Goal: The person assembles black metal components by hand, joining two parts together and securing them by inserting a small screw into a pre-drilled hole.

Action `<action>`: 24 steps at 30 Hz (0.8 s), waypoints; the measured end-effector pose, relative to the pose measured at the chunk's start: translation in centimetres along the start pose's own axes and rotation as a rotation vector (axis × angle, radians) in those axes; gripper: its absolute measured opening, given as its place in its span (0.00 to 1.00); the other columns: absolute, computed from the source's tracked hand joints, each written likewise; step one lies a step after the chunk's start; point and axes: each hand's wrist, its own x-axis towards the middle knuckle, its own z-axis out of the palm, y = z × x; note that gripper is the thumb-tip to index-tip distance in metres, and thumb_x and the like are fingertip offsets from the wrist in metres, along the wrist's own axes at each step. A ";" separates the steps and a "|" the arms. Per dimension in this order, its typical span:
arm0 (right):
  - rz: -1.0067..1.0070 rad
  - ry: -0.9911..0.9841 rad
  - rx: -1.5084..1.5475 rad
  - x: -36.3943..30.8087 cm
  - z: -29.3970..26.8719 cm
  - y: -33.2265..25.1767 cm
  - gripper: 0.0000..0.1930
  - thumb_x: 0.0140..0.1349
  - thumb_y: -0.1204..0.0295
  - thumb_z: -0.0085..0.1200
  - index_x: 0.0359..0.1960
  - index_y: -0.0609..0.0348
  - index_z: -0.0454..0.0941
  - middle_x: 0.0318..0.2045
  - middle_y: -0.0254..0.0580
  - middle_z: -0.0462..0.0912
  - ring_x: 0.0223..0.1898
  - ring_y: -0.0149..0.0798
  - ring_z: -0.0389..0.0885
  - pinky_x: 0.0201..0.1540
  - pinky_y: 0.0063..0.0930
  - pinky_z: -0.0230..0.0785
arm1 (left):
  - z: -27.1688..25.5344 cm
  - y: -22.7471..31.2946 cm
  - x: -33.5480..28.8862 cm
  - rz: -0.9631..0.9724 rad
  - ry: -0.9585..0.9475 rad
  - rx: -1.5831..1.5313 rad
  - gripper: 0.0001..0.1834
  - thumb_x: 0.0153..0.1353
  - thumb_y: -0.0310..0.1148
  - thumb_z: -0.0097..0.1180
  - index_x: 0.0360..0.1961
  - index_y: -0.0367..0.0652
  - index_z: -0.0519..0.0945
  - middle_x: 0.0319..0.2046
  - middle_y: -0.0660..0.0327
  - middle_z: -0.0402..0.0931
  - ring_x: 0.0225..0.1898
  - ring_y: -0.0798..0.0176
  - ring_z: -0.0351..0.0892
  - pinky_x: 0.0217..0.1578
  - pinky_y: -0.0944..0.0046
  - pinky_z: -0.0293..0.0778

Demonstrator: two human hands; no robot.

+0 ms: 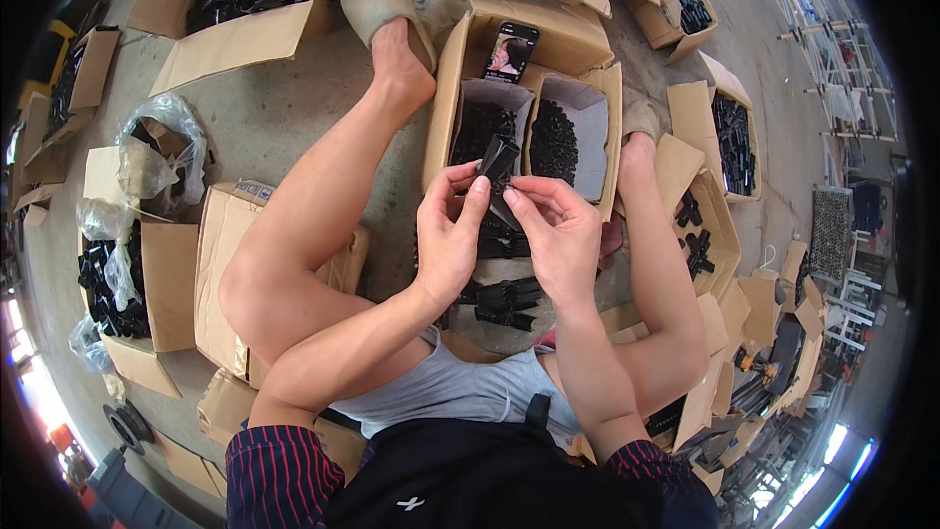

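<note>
Between my two hands is a black plastic tube-shaped fitting (500,154), its open end tilted up and away from me. The fingers and thumb of my left hand (452,225) are closed round its left side. At its lower right, my right hand (558,230) pinches with thumb and forefinger; whether a small part sits in that pinch is hidden. Just beyond stand two grey inner boxes, the left one (496,91) and the right one (590,157), inside a cardboard carton. Small black parts (553,137) fill both. More black fittings (504,302) lie below my hands.
A phone (510,51) with a lit screen leans inside the carton (446,108). Open cartons of black parts stand around me, at far left (235,44), left (171,284) and right (676,98). My legs frame the work area. Metal racks (832,49) line the right.
</note>
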 end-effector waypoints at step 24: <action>-0.120 0.177 -0.145 -1.2 1.7 0.2 0.09 0.64 0.72 0.65 0.42 0.65 0.84 0.34 0.43 0.88 0.37 0.32 0.84 0.44 0.26 0.75 | 0.1 0.3 -0.6 0.121 -0.004 -0.042 0.15 0.70 0.31 0.59 0.53 0.36 0.76 0.43 0.61 0.81 0.40 0.72 0.78 0.43 0.69 0.75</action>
